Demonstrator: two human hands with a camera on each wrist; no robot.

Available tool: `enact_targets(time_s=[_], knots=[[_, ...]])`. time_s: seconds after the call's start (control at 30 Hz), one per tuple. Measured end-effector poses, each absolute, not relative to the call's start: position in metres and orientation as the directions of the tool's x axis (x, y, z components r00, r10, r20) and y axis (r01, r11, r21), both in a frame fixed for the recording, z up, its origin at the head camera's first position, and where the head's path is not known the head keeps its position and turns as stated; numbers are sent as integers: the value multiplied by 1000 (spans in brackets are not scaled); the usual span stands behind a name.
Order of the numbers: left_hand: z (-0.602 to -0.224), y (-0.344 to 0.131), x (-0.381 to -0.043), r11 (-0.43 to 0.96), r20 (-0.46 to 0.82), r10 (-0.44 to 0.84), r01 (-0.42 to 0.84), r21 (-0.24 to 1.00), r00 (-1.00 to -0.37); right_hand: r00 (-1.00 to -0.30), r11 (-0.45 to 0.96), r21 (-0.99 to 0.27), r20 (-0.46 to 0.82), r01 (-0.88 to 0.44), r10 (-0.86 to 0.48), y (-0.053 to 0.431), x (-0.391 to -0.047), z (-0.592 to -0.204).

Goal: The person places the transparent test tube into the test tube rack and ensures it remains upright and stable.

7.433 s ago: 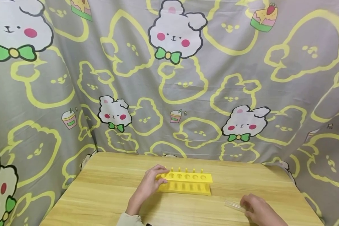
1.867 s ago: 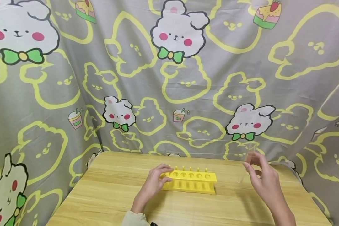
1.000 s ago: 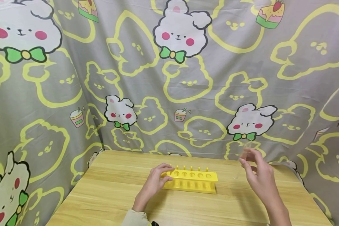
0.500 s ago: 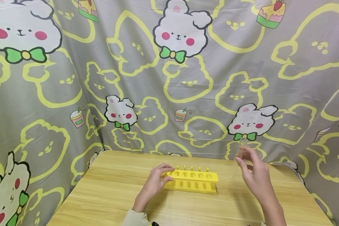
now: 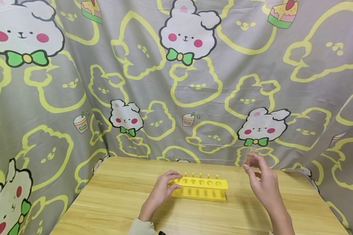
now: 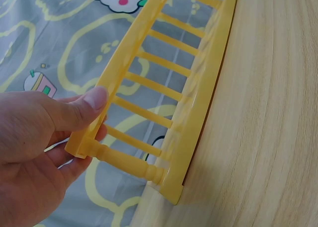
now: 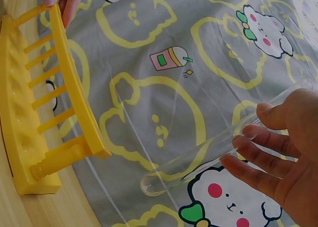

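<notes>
A yellow test tube rack (image 5: 203, 184) stands on the wooden table, with a row of round holes along its top and short pegs behind them. My left hand (image 5: 161, 189) grips the rack's left end; in the left wrist view the thumb (image 6: 94, 99) lies on the top bar and the fingers curl beneath it. Right of the rack, my right hand (image 5: 263, 182) pinches a clear test tube (image 7: 198, 157) between thumb and fingers. The tube is held above the table, slightly tilted, its rounded closed end pointing down. It looks see-through, and no contents show in it.
The wooden table (image 5: 111, 195) runs back to a grey curtain (image 5: 153, 85) printed with rabbits and yellow outlines, which also hangs at both sides. Bare tabletop shows in front of the rack.
Since the oldest frame, my right hand has lifted the test tube from low over the table and brought it upright. Lately it has drifted left towards the rack. My left hand stays on the rack.
</notes>
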State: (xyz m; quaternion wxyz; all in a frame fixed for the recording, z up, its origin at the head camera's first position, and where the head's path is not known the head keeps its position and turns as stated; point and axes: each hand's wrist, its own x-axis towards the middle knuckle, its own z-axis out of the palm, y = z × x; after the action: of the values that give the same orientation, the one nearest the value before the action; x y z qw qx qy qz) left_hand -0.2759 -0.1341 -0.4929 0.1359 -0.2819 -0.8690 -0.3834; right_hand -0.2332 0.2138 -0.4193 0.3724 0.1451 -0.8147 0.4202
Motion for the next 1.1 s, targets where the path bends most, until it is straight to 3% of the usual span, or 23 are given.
enact_targets(time_s=[0.87,1.1], knots=[[-494,-135,-276,540,496,389,629,560,-776,-658,640,-528,752,-558,46,205,-237,-426],[-494,-134,-277,544,464,384,602,585,-798,-651,641,-520,758,-565,42,202,-237,-427]])
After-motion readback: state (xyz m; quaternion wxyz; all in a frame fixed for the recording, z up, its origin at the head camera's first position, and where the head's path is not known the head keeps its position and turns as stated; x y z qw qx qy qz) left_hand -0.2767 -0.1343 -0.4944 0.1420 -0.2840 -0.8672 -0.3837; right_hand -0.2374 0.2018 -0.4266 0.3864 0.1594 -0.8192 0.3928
